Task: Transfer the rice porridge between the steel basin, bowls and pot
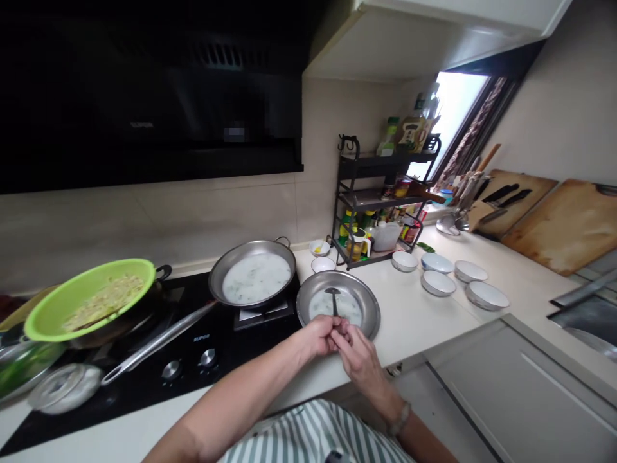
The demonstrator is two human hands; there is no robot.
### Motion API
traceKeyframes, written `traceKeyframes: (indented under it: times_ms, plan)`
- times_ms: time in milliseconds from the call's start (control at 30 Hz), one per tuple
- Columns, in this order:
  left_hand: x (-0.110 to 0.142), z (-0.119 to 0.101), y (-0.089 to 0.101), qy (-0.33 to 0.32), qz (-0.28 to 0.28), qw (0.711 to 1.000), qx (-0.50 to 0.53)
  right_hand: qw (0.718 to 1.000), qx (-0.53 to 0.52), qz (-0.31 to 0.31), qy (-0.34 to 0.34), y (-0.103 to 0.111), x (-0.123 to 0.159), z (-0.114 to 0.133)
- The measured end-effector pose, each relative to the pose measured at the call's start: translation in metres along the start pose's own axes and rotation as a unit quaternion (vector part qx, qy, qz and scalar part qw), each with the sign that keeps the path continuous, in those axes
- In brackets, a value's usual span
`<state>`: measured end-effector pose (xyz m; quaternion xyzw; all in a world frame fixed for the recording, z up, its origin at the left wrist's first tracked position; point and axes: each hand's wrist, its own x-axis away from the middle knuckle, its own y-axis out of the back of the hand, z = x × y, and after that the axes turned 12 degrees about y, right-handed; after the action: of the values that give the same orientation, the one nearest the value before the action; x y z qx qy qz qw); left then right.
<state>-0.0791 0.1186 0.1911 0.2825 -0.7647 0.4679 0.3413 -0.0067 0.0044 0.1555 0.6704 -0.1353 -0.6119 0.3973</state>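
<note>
My left hand (322, 334) and my right hand (355, 352) meet over the near rim of a wide steel bowl (369, 302). In the bowl is a milky white liquid (351, 308) with pale bits. A dark metal spoon (333, 294) points away from me over the liquid, its handle running in at the fingers of my left hand, which are closed around it. The fingers of my right hand are pinched together against my left fingertips; what they grip, if anything, is hidden. Left of the bowl, a long-handled steel pan (258, 278) on the hob holds similar white liquid.
A green plastic basin (53, 314) with pale shreds sits at the left over a dark pot. Near it is a lidded glass jar (67, 388). Several white bowls (438, 283) stand on the right counter. Behind them rises a black spice rack (354, 199); cutting boards (569, 222) lean farther right.
</note>
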Motion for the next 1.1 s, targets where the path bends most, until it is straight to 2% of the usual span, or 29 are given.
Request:
traceKeyframes:
  times_ms: [133,200,267,333,400,467,500,567,633,700,767,833,900,1000,1033,1067,1100]
  plan:
    - [0.008,-0.002,0.019,-0.013,-0.032,0.999,-0.03,0.991,-0.129,0.0,-0.043,0.009,-0.006,-0.001]
    - [0.011,-0.001,0.033,-0.055,-0.053,0.993,-0.089,0.982,-0.168,-0.016,-0.08,0.014,-0.008,-0.006]
    - [0.014,0.0,0.047,-0.117,-0.12,0.971,-0.168,0.976,-0.188,-0.024,-0.111,0.017,-0.01,-0.013]
    - [0.017,0.001,0.061,-0.193,-0.221,0.92,-0.26,0.971,-0.201,-0.016,-0.125,0.017,-0.013,-0.022]
    - [0.024,0.0,0.074,-0.268,-0.302,0.847,-0.345,0.969,-0.21,-0.003,-0.132,0.013,-0.015,-0.03]
    - [0.035,0.0,0.085,-0.32,-0.348,0.789,-0.392,0.967,-0.208,0.01,-0.145,0.007,-0.015,-0.038]
    - [0.042,-0.001,0.09,-0.331,-0.362,0.775,-0.399,0.967,-0.203,0.017,-0.155,0.003,-0.014,-0.041]
    - [0.06,-0.001,0.099,-0.331,-0.374,0.776,-0.384,0.964,-0.197,0.027,-0.179,-0.004,-0.012,-0.046]
    - [0.082,-0.001,0.11,-0.316,-0.356,0.807,-0.351,0.955,-0.211,0.034,-0.206,-0.01,-0.012,-0.047]
    - [0.104,-0.004,0.126,-0.294,-0.324,0.84,-0.322,0.931,-0.261,0.034,-0.253,-0.017,-0.014,-0.043]
    - [0.126,-0.01,0.145,-0.274,-0.319,0.846,-0.328,0.875,-0.347,0.023,-0.337,-0.023,-0.018,-0.032]
    - [0.145,-0.02,0.167,-0.272,-0.349,0.817,-0.369,0.782,-0.439,-0.021,-0.442,-0.031,-0.021,-0.017]
    - [0.161,-0.032,0.188,-0.298,-0.395,0.759,-0.424,0.66,-0.519,-0.086,-0.536,-0.038,-0.022,-0.002]
    - [0.176,-0.048,0.213,-0.282,-0.468,0.665,-0.508,0.474,-0.595,-0.141,-0.634,-0.048,-0.015,0.014]
    - [0.178,-0.053,0.219,-0.265,-0.486,0.642,-0.53,0.427,-0.606,-0.145,-0.656,-0.05,-0.012,0.017]
    - [0.18,-0.057,0.224,-0.246,-0.499,0.625,-0.549,0.394,-0.61,-0.148,-0.671,-0.052,-0.01,0.019]
    - [0.181,-0.06,0.228,-0.227,-0.508,0.61,-0.564,0.376,-0.611,-0.153,-0.68,-0.054,-0.008,0.02]
